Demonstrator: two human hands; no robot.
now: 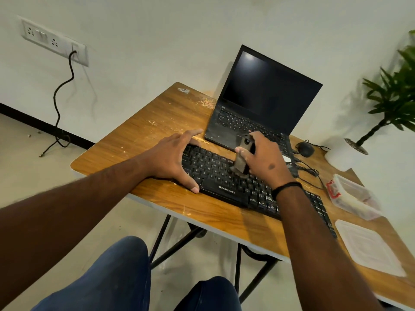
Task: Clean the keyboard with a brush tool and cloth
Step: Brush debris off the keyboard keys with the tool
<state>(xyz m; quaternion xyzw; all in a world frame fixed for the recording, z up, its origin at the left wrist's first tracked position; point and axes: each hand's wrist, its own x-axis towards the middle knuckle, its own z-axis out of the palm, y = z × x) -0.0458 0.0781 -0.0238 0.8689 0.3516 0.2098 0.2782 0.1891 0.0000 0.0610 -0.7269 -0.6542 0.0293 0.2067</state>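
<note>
Black plastic full-size keyboard is lying on the scuffed wooden tabletop before an open black laptop, the left hand bracing its left end with fingers spread straight, the right hand gripping a grey-brown brush tool whose bristles are touching the keys.

The keyboard is black with white legends and a white brand mark, and the brush tool on it is dull grey-brown. The bench is orange-brown wood grain with pale scuffs. The laptop and mouse are black; the plant is green in a white pot.
</note>
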